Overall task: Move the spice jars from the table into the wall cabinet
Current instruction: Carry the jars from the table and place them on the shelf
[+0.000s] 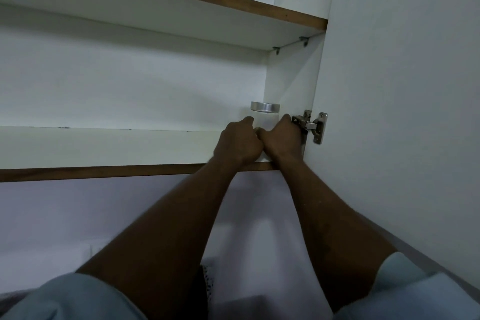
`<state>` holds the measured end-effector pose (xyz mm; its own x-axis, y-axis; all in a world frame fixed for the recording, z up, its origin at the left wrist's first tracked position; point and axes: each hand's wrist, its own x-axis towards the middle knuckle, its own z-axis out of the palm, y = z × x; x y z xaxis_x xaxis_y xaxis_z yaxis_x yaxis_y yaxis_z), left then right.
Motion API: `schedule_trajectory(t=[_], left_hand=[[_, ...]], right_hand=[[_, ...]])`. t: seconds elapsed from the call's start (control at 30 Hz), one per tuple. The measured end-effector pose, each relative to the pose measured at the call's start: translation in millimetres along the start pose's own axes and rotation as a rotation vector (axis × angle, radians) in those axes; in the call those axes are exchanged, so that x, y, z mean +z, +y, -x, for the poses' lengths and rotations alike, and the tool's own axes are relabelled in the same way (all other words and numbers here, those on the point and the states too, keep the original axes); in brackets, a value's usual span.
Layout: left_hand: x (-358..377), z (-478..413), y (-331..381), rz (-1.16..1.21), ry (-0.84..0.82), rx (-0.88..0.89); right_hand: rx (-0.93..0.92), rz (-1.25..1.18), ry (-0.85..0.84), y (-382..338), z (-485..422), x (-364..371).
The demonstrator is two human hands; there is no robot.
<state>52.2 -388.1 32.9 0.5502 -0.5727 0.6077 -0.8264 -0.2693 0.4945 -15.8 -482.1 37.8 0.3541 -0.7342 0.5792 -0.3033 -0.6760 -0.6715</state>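
Spice jar (265, 119) with a shiny silver lid (265, 106) sits on the low shelf (104, 147) of the wall cabinet (130, 80), far back in the right corner. The left hand (240, 144) wraps round its left side and the right hand (281, 138) wraps round its right side, thumbs meeting at the near side. I think two hands are used so the jar stays straight up on such a high shelf. Tucking it in the corner probably saves room for more jars. The right hand is just beside the metal hinge (307, 125) of the open door (402, 112) and could bump it.
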Motion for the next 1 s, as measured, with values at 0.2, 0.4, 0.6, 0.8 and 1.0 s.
schedule_trajectory(t=[0.2,0.4,0.6,0.8,1.0], left_hand=[[-35,83,0,0.192,0.17,0.26],[-19,241,-61,0.317,0.171,0.195],[-6,363,-111,0.287,-0.097,0.007],[6,435,-137,0.254,-0.285,-0.149],[37,490,-159,0.17,-0.514,-0.224]], right_hand=[[-0.155,-0.119,0.067,-5,100,-17],[-0.16,-0.364,-0.021,23,264,-1],[-0.033,-0.253,-0.222,53,376,17],[0.133,-0.06,-0.527,78,445,22],[0.317,0.214,-0.706,131,501,54]])
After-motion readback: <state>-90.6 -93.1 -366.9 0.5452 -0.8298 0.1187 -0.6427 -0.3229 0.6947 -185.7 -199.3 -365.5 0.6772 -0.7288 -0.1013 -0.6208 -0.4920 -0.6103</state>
